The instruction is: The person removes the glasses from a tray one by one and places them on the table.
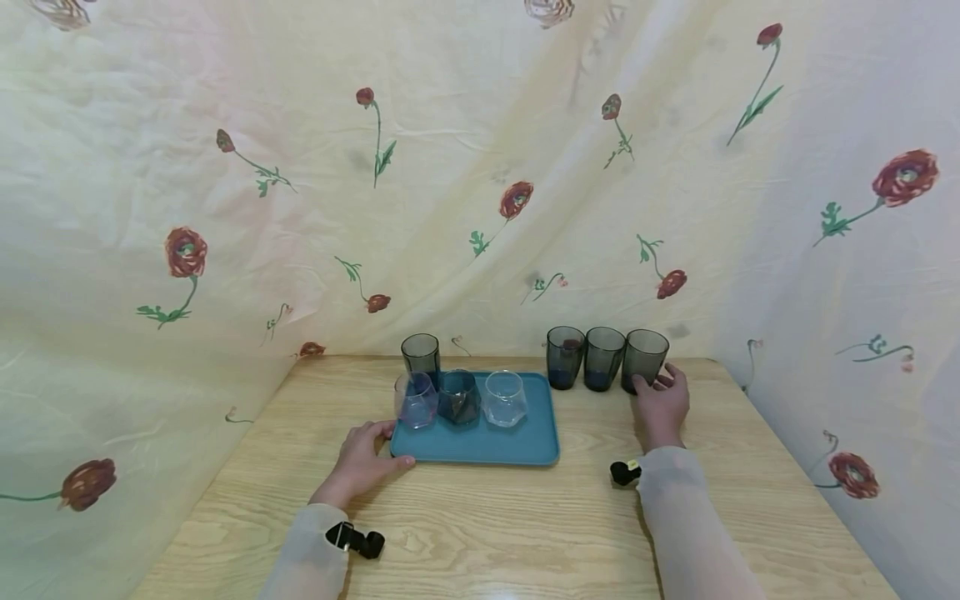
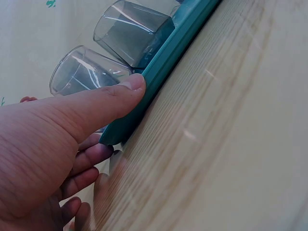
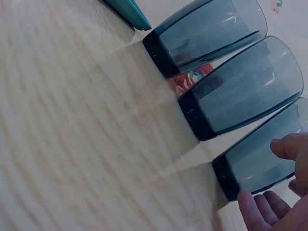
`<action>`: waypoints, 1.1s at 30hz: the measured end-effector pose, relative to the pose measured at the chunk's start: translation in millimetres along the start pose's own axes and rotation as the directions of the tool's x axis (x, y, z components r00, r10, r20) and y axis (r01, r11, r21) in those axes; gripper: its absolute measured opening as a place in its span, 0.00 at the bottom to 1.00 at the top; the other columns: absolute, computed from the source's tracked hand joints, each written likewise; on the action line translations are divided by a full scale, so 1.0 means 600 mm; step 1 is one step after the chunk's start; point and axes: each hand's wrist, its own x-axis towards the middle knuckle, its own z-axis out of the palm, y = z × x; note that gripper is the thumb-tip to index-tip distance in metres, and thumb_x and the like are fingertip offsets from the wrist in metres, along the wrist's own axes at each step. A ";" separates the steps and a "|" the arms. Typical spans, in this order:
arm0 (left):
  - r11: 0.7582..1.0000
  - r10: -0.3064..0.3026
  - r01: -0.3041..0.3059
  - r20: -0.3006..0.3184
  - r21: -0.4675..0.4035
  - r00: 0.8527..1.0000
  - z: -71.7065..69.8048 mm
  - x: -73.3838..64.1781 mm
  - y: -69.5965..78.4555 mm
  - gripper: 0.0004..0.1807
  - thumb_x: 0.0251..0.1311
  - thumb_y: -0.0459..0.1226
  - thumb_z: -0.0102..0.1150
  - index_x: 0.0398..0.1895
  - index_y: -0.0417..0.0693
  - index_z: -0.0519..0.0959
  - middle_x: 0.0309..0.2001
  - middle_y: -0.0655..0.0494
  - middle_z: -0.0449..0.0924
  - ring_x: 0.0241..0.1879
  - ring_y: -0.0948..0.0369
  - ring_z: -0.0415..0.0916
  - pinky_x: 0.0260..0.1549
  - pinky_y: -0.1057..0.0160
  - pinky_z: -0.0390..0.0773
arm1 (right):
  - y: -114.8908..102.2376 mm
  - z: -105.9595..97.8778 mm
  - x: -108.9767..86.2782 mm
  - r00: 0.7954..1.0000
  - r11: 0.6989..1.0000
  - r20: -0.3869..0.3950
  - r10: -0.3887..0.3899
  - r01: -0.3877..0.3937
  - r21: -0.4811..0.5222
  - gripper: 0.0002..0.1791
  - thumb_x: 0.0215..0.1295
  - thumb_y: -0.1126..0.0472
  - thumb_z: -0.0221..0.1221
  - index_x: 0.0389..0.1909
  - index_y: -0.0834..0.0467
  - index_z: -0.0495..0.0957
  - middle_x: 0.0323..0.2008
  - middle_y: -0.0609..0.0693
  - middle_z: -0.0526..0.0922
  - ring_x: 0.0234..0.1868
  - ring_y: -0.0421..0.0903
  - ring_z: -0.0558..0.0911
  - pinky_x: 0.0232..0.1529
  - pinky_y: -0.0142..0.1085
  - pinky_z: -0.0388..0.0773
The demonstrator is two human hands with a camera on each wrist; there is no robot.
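A blue rectangular tray [image 1: 480, 451] lies on the table with three clear faceted glasses on it: a pinkish one [image 1: 417, 408], a dark one [image 1: 459, 400] and a colourless one [image 1: 506, 402]. My left hand [image 1: 366, 460] holds the tray's near left corner, thumb on the front rim [image 2: 144, 98], fingers round the side. At the right, three tall smoky drinking glasses stand upright in a row: the left one [image 1: 565, 354], the middle one [image 1: 603, 357] and the right one [image 1: 643, 354]. My right hand [image 1: 663, 408] grips the right one low down, its base still at the tabletop.
Another smoky glass [image 1: 421, 353] stands behind the tray's left part, its base hidden by the faceted glasses. A flower-patterned cloth [image 1: 450, 208] hangs behind the wooden table [image 1: 495, 525] and along its sides.
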 end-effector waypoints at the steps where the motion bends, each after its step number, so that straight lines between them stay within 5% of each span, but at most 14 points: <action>1: 1.000 0.000 0.000 0.000 0.000 1.000 0.000 0.000 0.000 0.45 0.52 0.55 0.81 0.71 0.47 0.76 0.54 0.56 0.79 0.61 0.50 0.68 0.64 0.40 0.67 | -0.004 -0.001 -0.001 1.000 1.000 0.001 -0.001 0.001 0.000 0.42 0.74 0.53 0.63 0.83 0.50 0.55 0.74 0.58 0.65 0.72 0.55 0.67 0.69 0.50 0.68; 15: 1.000 -0.006 0.006 -0.003 -0.009 1.000 0.000 -0.004 0.000 0.45 0.51 0.55 0.81 0.71 0.48 0.76 0.55 0.56 0.79 0.61 0.50 0.67 0.65 0.41 0.67 | -0.064 -0.013 -0.009 0.996 0.997 -0.055 -0.071 0.071 -0.016 0.45 0.69 0.49 0.68 0.82 0.48 0.57 0.77 0.53 0.62 0.74 0.52 0.65 0.70 0.49 0.67; 33: 1.000 0.025 -0.025 -0.012 -0.007 1.000 0.001 0.001 -0.004 0.45 0.51 0.56 0.81 0.71 0.47 0.77 0.54 0.56 0.79 0.59 0.50 0.68 0.62 0.41 0.68 | -0.160 -0.005 -0.050 0.971 0.959 -0.010 -0.237 0.236 0.157 0.38 0.69 0.54 0.69 0.77 0.49 0.65 0.71 0.51 0.69 0.69 0.51 0.68 0.65 0.40 0.67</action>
